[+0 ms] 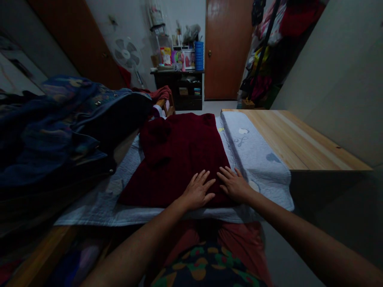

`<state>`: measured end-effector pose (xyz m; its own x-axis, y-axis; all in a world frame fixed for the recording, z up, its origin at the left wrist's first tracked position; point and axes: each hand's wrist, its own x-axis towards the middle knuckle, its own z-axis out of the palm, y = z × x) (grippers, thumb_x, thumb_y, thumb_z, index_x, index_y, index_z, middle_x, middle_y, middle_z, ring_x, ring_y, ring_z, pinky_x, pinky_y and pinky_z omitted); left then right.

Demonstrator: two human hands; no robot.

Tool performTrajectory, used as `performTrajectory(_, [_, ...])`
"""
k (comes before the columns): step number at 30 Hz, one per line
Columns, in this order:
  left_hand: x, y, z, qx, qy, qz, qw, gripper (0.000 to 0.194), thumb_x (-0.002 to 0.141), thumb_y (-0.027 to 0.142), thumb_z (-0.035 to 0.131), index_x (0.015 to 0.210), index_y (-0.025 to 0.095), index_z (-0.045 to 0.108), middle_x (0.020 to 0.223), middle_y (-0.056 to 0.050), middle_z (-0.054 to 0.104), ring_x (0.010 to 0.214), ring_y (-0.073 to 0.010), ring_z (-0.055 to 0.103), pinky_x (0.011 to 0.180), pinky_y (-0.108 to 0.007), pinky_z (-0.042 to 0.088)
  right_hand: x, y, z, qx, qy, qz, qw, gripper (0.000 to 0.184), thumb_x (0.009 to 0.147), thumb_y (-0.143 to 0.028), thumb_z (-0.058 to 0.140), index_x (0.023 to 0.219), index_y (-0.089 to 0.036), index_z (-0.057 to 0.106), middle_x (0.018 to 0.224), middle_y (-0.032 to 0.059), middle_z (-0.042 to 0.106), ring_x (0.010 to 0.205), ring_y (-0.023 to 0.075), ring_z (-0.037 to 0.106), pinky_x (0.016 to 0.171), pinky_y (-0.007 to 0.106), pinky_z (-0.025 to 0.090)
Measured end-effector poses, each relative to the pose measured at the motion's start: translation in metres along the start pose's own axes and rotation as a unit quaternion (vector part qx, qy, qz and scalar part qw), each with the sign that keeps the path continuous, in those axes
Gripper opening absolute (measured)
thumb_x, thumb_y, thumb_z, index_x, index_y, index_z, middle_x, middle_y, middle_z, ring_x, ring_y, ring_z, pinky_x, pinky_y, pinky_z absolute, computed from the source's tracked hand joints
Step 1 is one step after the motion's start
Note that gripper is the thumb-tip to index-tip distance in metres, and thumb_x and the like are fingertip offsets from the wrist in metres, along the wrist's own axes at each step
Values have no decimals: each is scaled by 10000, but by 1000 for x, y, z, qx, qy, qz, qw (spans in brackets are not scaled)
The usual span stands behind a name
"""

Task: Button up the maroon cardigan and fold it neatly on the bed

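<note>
A dark red garment lies spread on a pale quilted cloth, with what looks like a sleeve folded over its left side. My left hand rests flat on the garment's lower right part, fingers spread. Close to the right edge of the garment, my right hand also lies flat with its fingers apart. Neither hand grips anything. The two hands are a short way apart, both palms down.
A pile of denim clothes rises at the left. On the right, the pale cloth overlaps a wooden board. Farther off stand a black cabinet with items on it, a white fan, a brown door and hanging clothes.
</note>
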<state>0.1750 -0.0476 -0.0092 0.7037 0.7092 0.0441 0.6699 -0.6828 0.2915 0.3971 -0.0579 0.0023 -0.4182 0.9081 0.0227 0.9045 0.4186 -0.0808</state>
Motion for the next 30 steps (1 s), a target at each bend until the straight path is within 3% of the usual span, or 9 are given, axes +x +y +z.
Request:
performTrajectory(3, [0,3,-1,-6,1,-2,1000,583,880,465,527,1419,285,400,1573,-91,208,1450,-281,131,1153,-507,158,19,0,-22,14,1,-31,999,321,896,-253,475,1173,-190,626,1277,115,603,1270,276,467,1119,529,176])
performTrajectory(5, [1,4,-2,-11,-1,0,1000,580,877,449,538,1418,288,404,1569,-86,224,1447,-282,144,1152,-515,161,40,-5,-32,40,21,-47,998,307,903,-218,448,1137,-167,640,1232,118,628,1243,247,496,1098,450,266])
performTrajectory(8, [1,5,-4,-22,-2,10,1000,605,864,416,565,1429,304,381,1552,-58,277,1436,-282,183,1150,-526,174,76,-16,-29,80,69,-57,993,416,922,-258,431,1307,-136,530,1403,134,491,1320,241,415,1079,397,321])
performTrajectory(12, [0,5,-6,-43,14,31,998,577,871,389,562,1417,308,395,1499,-29,382,1402,-250,271,1152,-488,211,109,-21,-3,74,56,-10,996,562,922,-409,457,1436,-192,391,1536,105,292,1421,291,220,1116,477,243])
performTrajectory(18, [-7,0,-5,-108,31,51,992,504,887,329,539,1379,267,445,1443,-35,469,1357,-211,365,1136,-444,268,117,-15,22,49,38,18,998,581,936,-522,377,1462,-279,337,1563,49,232,1435,297,164,1122,530,176])
performTrajectory(25, [-11,-3,-4,-162,60,41,984,427,880,308,539,1302,250,533,1375,-57,543,1302,-209,446,1105,-430,310,115,-20,23,29,37,24,999,594,937,-523,360,1474,-271,313,1567,59,219,1437,298,151,1125,526,164])
performTrajectory(30, [-12,-2,-6,-171,57,38,983,431,870,307,550,1298,255,538,1377,-50,544,1304,-208,444,1105,-425,301,129,-16,17,42,8,21,999,605,930,-553,359,1467,-276,325,1568,68,217,1432,312,161,1113,546,172])
